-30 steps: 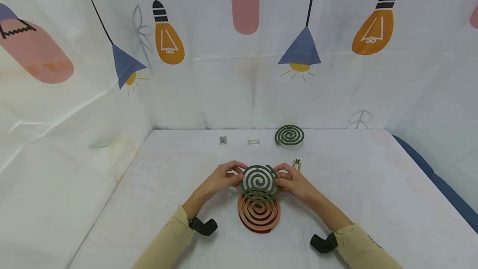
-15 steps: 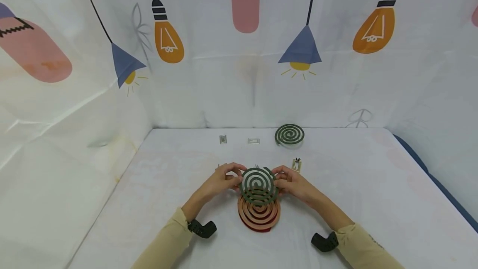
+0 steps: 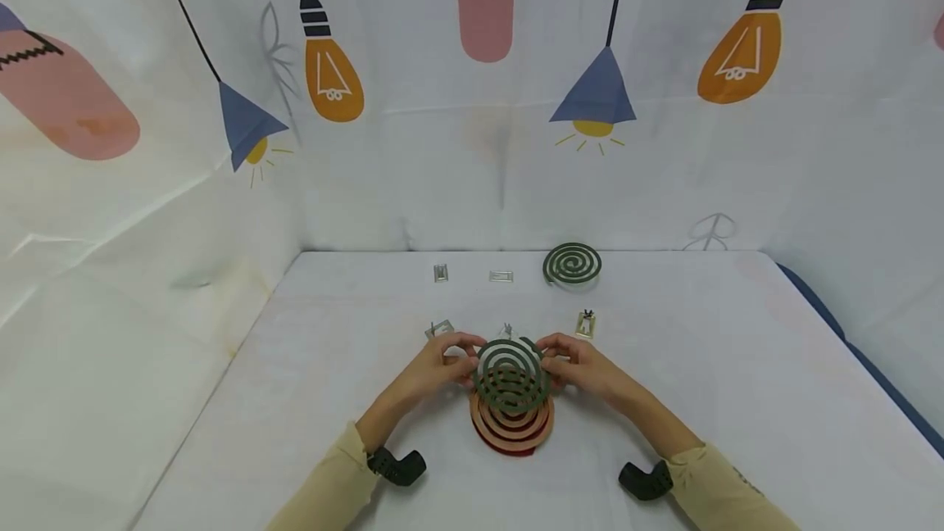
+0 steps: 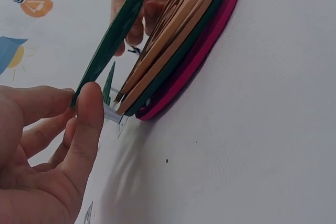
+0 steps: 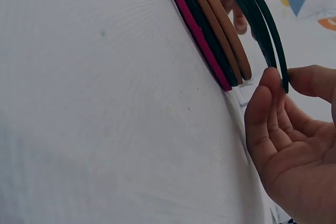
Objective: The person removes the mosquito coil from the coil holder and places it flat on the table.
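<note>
A green mosquito coil (image 3: 509,390) is held tilted between both hands, overlapping the far part of a stack of coils in the head view. My left hand (image 3: 445,360) pinches its left edge between thumb and fingers; my right hand (image 3: 578,363) pinches the opposite edge. In the left wrist view a gap shows between the held coil (image 4: 113,38) and the stack. The stack on the table has brown coils (image 3: 511,437) on top, a green coil (image 4: 181,59) under them and a magenta coil (image 4: 202,59) at the bottom.
Another green coil (image 3: 571,263) lies near the table's back edge. Small metal coil stands (image 3: 501,276) lie left of it, and a further stand (image 3: 586,324) is just beyond my right hand. A white printed sheet (image 3: 442,179) rises behind the table (image 3: 354,289).
Both hands have drawn the green coil slightly toward me, so it covers more of the stack. A metal stand beyond my left hand has come into view.
</note>
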The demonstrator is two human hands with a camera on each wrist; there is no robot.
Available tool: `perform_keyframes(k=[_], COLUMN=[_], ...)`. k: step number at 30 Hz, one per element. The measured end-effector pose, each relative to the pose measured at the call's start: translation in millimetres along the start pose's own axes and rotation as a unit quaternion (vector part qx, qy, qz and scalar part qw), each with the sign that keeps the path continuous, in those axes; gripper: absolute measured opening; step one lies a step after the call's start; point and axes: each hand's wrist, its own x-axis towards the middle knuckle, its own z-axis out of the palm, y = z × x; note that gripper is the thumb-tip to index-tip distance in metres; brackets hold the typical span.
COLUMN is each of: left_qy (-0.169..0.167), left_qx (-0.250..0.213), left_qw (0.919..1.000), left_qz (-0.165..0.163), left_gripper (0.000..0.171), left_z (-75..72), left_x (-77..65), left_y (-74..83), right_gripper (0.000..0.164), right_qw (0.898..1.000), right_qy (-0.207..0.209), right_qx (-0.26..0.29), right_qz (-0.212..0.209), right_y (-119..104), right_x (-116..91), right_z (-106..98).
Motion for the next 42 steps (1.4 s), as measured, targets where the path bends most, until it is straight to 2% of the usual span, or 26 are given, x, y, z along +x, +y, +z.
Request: perform_keyframes(k=[10, 15, 23, 30, 35, 42], left_qy=[0.002, 0.001, -0.023, -0.027, -0.039, -0.044], left_qx=[-0.001, 0.006, 0.031, 0.062, 0.042, -0.005], left_qw=[1.0000, 1.0000, 0.9991, 0.9976, 0.9975, 0.9983], left_qz=[0.002, -0.005, -0.014, 0.011, 0.042, 0.039], left_gripper=[0.036, 0.032, 0.029, 0.030, 0.031, 0.031], left_z=[2.6, 4.1, 5.2, -2.0, -4.0, 1.2], left_x=[-6.0, -6.2, -8.9, -6.4, -5.9, -7.5], left_y=[-1.6, -4.5, -8.3, -11.1, -19.3, -27.8], right_gripper=[0.040, 0.038, 0.038, 0.035, 0.036, 0.039], right_qw=[1.000, 0.999, 0.990, 0.987, 0.984, 0.981], right_qy=[-0.019, -0.043, -0.116, -0.113, -0.117, -0.143], right_qx=[0.002, 0.012, 0.028, 0.002, 0.008, 0.009], right_qz=[0.005, -0.021, -0.080, -0.117, -0.131, -0.129], right_y=[0.0, 3.4, 9.5, 8.3, 10.3, 13.3], right_x=[-2.3, -2.8, -5.3, 1.5, 4.0, -2.1], right_z=[-0.3, -2.0, -1.9, -1.5, -1.7, -1.9])
